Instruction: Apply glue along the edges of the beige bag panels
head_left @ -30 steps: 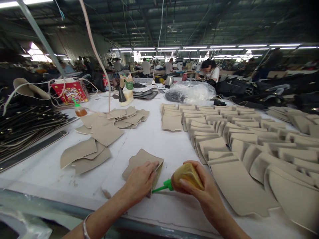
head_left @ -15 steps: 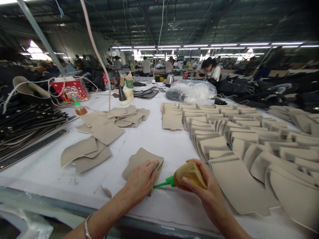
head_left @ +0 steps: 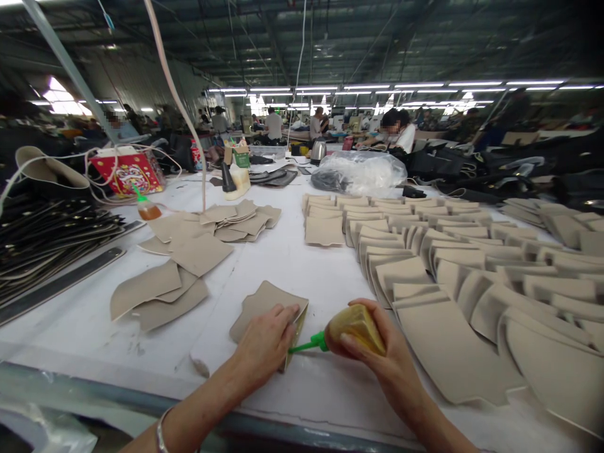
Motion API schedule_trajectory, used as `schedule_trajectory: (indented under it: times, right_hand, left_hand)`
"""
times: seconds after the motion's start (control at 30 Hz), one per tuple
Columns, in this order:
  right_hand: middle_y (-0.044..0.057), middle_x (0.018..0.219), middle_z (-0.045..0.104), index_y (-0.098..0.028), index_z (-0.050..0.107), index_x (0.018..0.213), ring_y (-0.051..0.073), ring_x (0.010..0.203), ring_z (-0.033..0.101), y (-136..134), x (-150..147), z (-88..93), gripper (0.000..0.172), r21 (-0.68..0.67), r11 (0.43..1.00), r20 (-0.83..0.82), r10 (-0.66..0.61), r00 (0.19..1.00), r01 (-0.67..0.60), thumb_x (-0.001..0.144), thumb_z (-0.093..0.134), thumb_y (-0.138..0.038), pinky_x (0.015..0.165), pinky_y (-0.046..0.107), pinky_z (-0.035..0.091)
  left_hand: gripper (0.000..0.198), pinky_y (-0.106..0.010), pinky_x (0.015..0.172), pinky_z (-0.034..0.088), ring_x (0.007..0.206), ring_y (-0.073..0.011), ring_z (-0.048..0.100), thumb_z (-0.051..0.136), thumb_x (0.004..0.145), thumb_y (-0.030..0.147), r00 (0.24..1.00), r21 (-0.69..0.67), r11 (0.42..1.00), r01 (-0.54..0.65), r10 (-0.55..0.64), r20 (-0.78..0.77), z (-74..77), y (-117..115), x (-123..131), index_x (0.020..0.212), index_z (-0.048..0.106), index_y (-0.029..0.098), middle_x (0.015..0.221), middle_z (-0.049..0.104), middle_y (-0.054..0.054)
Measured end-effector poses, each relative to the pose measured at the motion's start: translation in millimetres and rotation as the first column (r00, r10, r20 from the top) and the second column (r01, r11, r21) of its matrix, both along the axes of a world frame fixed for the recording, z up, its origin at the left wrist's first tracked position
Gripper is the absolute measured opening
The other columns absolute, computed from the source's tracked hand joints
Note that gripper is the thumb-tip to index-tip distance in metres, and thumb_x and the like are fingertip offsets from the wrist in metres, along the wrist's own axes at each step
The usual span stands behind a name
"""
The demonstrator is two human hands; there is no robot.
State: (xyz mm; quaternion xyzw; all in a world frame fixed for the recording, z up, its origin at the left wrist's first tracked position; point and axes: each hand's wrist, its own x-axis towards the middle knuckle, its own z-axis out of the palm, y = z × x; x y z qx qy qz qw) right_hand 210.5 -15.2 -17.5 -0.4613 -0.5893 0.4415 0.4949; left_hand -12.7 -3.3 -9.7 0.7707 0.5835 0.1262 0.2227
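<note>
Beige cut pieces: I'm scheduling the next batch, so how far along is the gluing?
Likely done: the overlapping rows laid out to the right. In hand: the left hand holds one folded piece while the right hand aims the green nozzle of the glue bottle into that piece's open edge. Likely left: the loose pile at the left.

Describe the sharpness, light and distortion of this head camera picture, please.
Head view: left hand, folded beige fabric piece, right hand and amber squeeze bottle with green nozzle are sharp; white ceiling tube lights glare; the grey table edge bows, wide-angle distortion; corners darken; distant workers are soft.
</note>
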Motion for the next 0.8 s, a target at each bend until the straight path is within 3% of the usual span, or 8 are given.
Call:
schedule_trajectory:
  times: [0.1, 0.3, 0.53, 0.8]
  right_hand:
    - [0.001, 0.093, 0.058, -0.022, 0.050, 0.112, 0.023, 0.083, 0.055, 4, 3, 0.1, 0.050, 0.044, 0.996, 0.018, -0.076, 0.997, 0.075, 0.077, 0.076, -0.046, 0.074, 0.030, 0.045]
    - [0.000, 0.090, 0.057, -0.023, 0.050, 0.113, 0.021, 0.076, 0.055, 3, 1, -0.4, 0.048, 0.001, 0.998, -0.019, 0.069, 0.997, -0.069, 0.078, 0.075, -0.046, 0.068, 0.029, 0.045]
    - [0.001, 0.091, 0.056, -0.022, 0.051, 0.113, 0.023, 0.080, 0.055, 27, 7, 0.1, 0.055, 0.065, 0.989, -0.010, -0.136, 0.991, 0.136, 0.073, 0.079, -0.048, 0.071, 0.032, 0.046]
    - [0.000, 0.091, 0.057, -0.023, 0.052, 0.113, 0.023, 0.080, 0.056, 26, 8, -0.1, 0.053, 0.057, 0.992, -0.030, -0.113, 0.993, 0.115, 0.073, 0.081, -0.045, 0.071, 0.032, 0.047]
  left_hand:
    - [0.041, -0.034, 0.092, 0.046, 0.105, -0.0219, 0.060, 0.032, 0.095, 0.027, 1.000, 0.000, 1.000, 0.004, -0.004, 0.005, 0.2, 1, 0, 0.131, 0.051, 0.022, 0.117, 0.062, -0.006]
    - [0.042, -0.037, 0.092, 0.046, 0.105, -0.0235, 0.061, 0.032, 0.094, 0.025, 1.000, -0.012, 1.000, 0.000, 0.000, -0.005, 1.0, 1, 1, 0.130, 0.052, 0.021, 0.116, 0.062, -0.008]
    - [0.040, -0.035, 0.093, 0.046, 0.105, -0.0219, 0.060, 0.031, 0.095, 0.026, 1.000, 0.005, 1.000, 0.025, -0.025, 0.015, -1.6, 2, -2, 0.129, 0.052, 0.023, 0.116, 0.062, -0.007]
    - [0.041, -0.035, 0.094, 0.046, 0.105, -0.0218, 0.060, 0.030, 0.095, 0.026, 0.999, -0.016, 0.999, 0.034, -0.034, 0.009, 1.6, 4, 0, 0.128, 0.053, 0.022, 0.116, 0.063, -0.006]
